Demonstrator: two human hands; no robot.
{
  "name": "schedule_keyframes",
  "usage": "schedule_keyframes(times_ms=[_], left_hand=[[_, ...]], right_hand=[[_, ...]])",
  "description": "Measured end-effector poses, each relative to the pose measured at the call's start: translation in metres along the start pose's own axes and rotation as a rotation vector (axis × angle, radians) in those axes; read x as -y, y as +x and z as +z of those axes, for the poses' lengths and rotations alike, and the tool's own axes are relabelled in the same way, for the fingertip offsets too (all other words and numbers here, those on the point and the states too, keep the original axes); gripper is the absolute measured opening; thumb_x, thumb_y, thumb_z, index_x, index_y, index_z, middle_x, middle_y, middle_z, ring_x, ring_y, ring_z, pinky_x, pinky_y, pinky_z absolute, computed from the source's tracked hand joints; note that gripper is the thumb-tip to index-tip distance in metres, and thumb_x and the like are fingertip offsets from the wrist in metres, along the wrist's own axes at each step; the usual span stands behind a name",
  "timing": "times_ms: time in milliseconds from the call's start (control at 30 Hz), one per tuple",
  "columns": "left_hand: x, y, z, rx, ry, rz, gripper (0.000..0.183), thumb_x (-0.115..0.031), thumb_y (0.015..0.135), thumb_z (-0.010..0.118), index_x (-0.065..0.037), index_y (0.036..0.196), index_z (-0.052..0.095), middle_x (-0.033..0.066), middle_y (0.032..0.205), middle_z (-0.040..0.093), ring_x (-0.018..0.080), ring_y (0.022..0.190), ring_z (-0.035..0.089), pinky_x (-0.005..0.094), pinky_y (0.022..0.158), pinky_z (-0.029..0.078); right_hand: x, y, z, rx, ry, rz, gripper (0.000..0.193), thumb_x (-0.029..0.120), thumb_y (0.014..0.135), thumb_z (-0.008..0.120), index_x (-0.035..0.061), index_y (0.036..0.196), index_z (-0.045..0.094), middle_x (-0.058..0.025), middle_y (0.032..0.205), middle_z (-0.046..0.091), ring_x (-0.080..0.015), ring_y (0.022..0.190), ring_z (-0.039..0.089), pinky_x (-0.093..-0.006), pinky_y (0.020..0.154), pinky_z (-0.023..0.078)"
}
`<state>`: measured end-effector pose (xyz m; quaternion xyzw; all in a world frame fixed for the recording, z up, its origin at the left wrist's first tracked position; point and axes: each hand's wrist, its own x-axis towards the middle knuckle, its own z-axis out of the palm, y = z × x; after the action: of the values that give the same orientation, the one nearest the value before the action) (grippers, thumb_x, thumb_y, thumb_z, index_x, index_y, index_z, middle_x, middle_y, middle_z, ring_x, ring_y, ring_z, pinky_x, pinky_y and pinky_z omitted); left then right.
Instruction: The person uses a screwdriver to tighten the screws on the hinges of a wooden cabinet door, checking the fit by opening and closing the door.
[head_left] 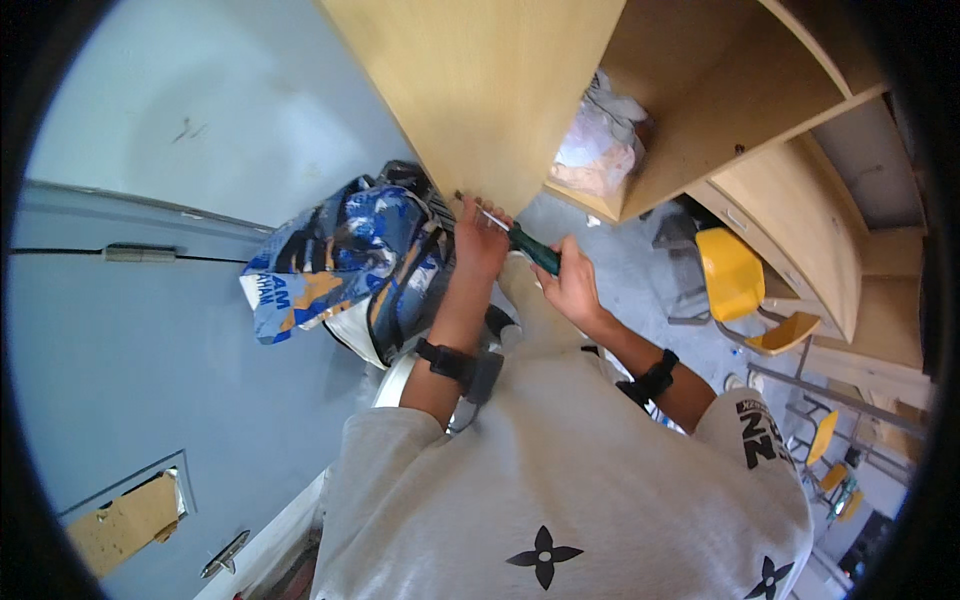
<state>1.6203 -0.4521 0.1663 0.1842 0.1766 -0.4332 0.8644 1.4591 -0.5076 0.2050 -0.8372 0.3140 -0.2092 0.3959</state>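
Observation:
My right hand is closed round the green handle of a screwdriver. Its metal shaft slants up and left across the fingers of my left hand. Those fingers are curled at the lower end of a pale wooden cabinet door, and what they grip is hidden. Beside my left thumb, a small dark piece shows at the door's edge. The screwdriver's tip is too small to make out among the fingers.
A large blue printed bag slumps left of my left hand, against a blue-grey metal door. The open wooden cabinet holds a plastic bag. Yellow chairs and wooden furniture stand at the right.

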Motion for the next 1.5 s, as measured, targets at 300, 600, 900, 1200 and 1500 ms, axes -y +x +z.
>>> schedule_keyframes(times_ms=[300, 600, 900, 1200, 1500], left_hand=[[0.007, -0.02, -0.003, 0.055, 0.367, -0.165, 0.014, -0.024, 0.084, 0.06, -0.011, 0.089, 0.056, 0.0022, 0.086, 0.054, 0.0186, 0.088, 0.052, 0.0372, 0.077, 0.045], [0.041, -0.056, -0.126, 0.812, 1.813, -0.586, 0.043, -0.034, 0.081, 0.057, 0.001, 0.106, 0.054, 0.0077, 0.1, 0.06, 0.0219, 0.083, 0.06, 0.0328, 0.071, 0.046], [0.075, -0.07, -0.107, 0.911, 2.063, -0.178, 0.027, -0.025, 0.076, 0.062, -0.005, 0.094, 0.061, 0.0207, 0.082, 0.06, 0.0353, 0.077, 0.059, 0.0413, 0.068, 0.046], [0.051, -0.027, -0.139, 0.727, 2.484, 0.237, 0.017, -0.023, 0.082, 0.05, -0.008, 0.081, 0.058, 0.0156, 0.08, 0.061, 0.0362, 0.074, 0.059, 0.0478, 0.064, 0.045], [0.009, 0.014, -0.15, 0.474, 2.681, 0.082, 0.026, -0.03, 0.079, 0.051, -0.01, 0.092, 0.059, 0.0165, 0.089, 0.062, 0.0333, 0.085, 0.059, 0.0451, 0.072, 0.047]], right_hand=[[-0.015, 0.016, -0.016, -0.002, -0.065, -0.225, 0.035, 0.013, 0.068, 0.071, 0.0014, 0.088, 0.044, -0.0206, 0.073, 0.056, -0.04, 0.069, 0.056, -0.0407, 0.058, 0.045], [-0.016, 0.04, -0.026, 0.153, 0.113, -0.061, 0.039, 0.012, 0.065, 0.072, 0.0023, 0.091, 0.044, -0.0172, 0.079, 0.062, -0.0316, 0.077, 0.062, -0.0364, 0.065, 0.048], [-0.013, 0.052, -0.039, 0.201, 0.109, -0.067, 0.037, 0.01, 0.066, 0.071, 0.0014, 0.092, 0.047, -0.0149, 0.081, 0.062, -0.0272, 0.076, 0.062, -0.0338, 0.067, 0.047], [-0.01, 0.059, -0.041, 0.206, 0.1, -0.081, 0.036, 0.008, 0.065, 0.071, 0.001, 0.092, 0.047, -0.0151, 0.082, 0.062, -0.0271, 0.077, 0.062, -0.0337, 0.068, 0.047], [-0.005, 0.064, -0.036, 0.159, 0.062, -0.089, 0.037, 0.009, 0.067, 0.07, 0.002, 0.096, 0.049, -0.0099, 0.078, 0.059, -0.0205, 0.07, 0.057, -0.0309, 0.066, 0.045]])
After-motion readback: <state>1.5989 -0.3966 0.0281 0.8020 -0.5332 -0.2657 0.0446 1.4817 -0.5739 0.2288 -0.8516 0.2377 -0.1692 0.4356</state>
